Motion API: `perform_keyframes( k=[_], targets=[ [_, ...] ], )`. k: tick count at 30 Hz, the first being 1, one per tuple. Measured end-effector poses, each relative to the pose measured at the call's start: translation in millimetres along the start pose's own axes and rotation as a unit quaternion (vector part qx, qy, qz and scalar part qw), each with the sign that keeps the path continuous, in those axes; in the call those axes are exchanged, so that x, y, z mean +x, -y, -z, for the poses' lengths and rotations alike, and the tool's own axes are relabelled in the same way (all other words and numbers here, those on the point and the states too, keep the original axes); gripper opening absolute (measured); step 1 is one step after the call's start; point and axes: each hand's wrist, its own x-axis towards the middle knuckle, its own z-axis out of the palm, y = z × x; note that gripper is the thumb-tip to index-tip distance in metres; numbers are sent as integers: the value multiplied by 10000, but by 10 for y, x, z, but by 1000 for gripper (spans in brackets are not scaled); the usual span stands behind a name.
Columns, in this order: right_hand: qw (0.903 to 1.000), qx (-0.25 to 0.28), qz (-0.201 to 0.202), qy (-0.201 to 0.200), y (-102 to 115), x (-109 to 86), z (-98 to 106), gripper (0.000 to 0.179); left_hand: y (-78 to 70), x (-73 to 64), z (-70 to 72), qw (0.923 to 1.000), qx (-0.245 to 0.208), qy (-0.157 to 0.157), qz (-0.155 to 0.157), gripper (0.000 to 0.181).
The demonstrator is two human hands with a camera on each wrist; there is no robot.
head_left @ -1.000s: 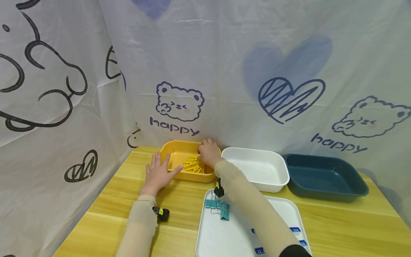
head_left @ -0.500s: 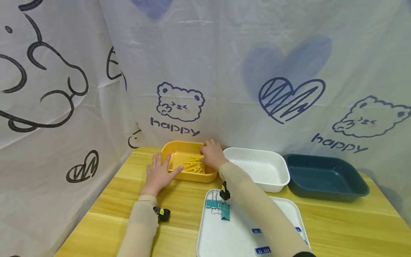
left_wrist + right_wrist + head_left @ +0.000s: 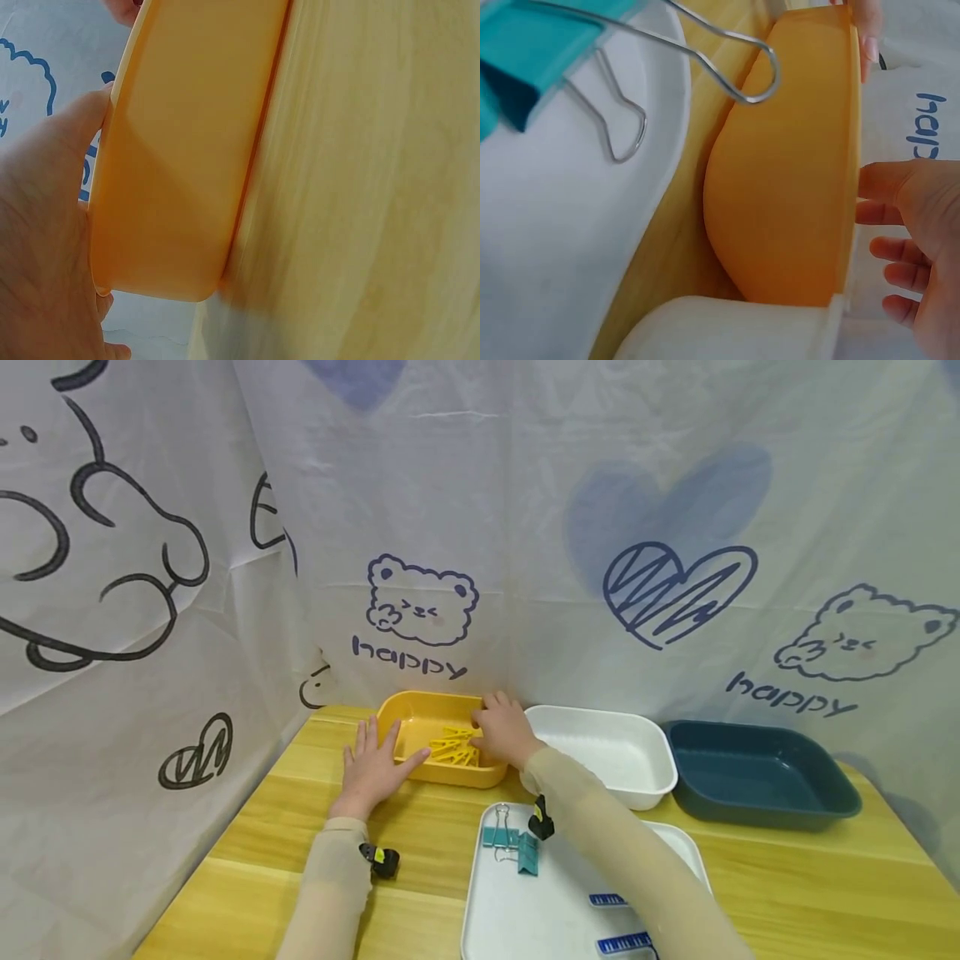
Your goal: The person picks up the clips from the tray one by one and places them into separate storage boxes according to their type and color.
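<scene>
Several small yellow clothespins lie heaped at the right side of the yellow bin. My left hand rests spread at the bin's front left corner, its thumb along the front rim; the left wrist view shows that thumb against the rim. Over the bin's right end is my right hand, thumb and index finger reaching inside beside the clothespins. I see nothing between them, though the right wrist view hides their tips behind the rim. The other fingers of that hand hang loosely curled.
Right of the yellow bin stand a white bin and a dark teal bin. On a white tray in front lie teal binder clips and flat blue pieces with white marks, partly under my right forearm.
My right hand has shifted a little to the right, away from the clothespins, uncovering more of the bin's inside. My left hand has stayed at the front left corner.
</scene>
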Motion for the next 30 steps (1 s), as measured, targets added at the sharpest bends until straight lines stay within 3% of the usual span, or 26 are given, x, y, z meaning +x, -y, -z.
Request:
perform_keyframes(
  k=[30],
  targets=[
    [9961, -314, 735, -360, -188, -701, 584, 32, 1, -10, -2, 9999, -108, -25, -78, 98]
  ],
)
